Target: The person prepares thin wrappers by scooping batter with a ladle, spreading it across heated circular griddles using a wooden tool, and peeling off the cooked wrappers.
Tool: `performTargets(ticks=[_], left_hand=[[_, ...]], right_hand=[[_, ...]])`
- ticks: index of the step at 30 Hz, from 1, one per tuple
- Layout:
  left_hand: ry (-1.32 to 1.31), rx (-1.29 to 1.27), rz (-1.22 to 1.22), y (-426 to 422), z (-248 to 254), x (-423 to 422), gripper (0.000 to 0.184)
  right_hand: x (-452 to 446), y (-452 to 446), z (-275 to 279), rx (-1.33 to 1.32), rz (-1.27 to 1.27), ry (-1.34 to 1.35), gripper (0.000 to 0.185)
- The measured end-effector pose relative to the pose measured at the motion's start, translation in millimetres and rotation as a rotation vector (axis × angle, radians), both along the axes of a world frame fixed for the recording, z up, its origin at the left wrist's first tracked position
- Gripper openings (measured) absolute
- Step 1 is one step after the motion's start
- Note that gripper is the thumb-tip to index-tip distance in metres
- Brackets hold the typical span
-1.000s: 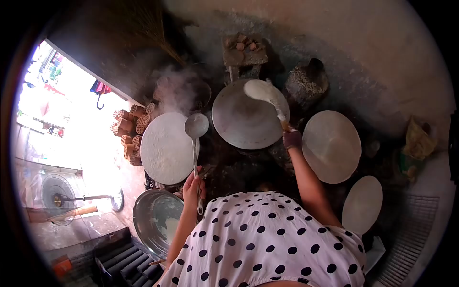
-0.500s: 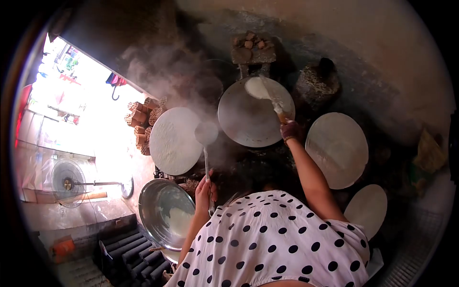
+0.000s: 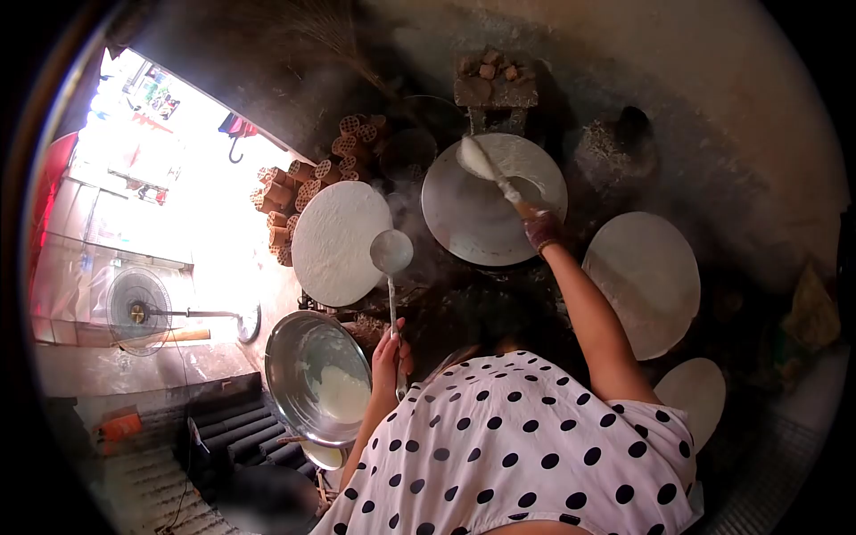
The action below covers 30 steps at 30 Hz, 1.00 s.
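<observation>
A long metal ladle (image 3: 391, 252) is in my left hand (image 3: 391, 353), its round bowl beside the right edge of a white-coated round surface (image 3: 341, 244). In my gloved right hand (image 3: 542, 228) is the handle of a white-coated paddle (image 3: 486, 164), which lies over the upper part of a round griddle (image 3: 464, 214). White batter partly covers that griddle around the paddle. Below the ladle's level, at the left, stands a metal basin (image 3: 312, 366) with white batter in it.
Two pale round discs, one larger (image 3: 644, 281) and one smaller (image 3: 694, 399), are at the right. Perforated clay cylinders (image 3: 283, 192) are stacked at the left, near a fan (image 3: 138, 311). A small stand (image 3: 496, 94) is behind the griddle; a dark pot (image 3: 615, 152) is beside it.
The view has shifted, so most things sit further right. Batter has spread over more of the griddle's upper right as the paddle swung left. Steam near the ladle has thinned.
</observation>
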State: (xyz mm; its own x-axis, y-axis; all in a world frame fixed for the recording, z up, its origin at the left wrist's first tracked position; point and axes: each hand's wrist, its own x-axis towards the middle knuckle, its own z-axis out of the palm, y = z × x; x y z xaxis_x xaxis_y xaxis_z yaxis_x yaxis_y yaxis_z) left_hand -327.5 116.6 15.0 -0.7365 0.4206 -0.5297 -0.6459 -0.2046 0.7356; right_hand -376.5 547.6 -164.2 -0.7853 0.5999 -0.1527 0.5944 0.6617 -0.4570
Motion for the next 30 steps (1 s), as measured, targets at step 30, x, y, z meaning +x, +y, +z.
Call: performTargets(ticks=[30], left_hand=[[-0.029,0.018,0.103,12,-11,-18,0.041]], right_hand=[[6,53,59,-0.349,0.11,0.039,0.034]])
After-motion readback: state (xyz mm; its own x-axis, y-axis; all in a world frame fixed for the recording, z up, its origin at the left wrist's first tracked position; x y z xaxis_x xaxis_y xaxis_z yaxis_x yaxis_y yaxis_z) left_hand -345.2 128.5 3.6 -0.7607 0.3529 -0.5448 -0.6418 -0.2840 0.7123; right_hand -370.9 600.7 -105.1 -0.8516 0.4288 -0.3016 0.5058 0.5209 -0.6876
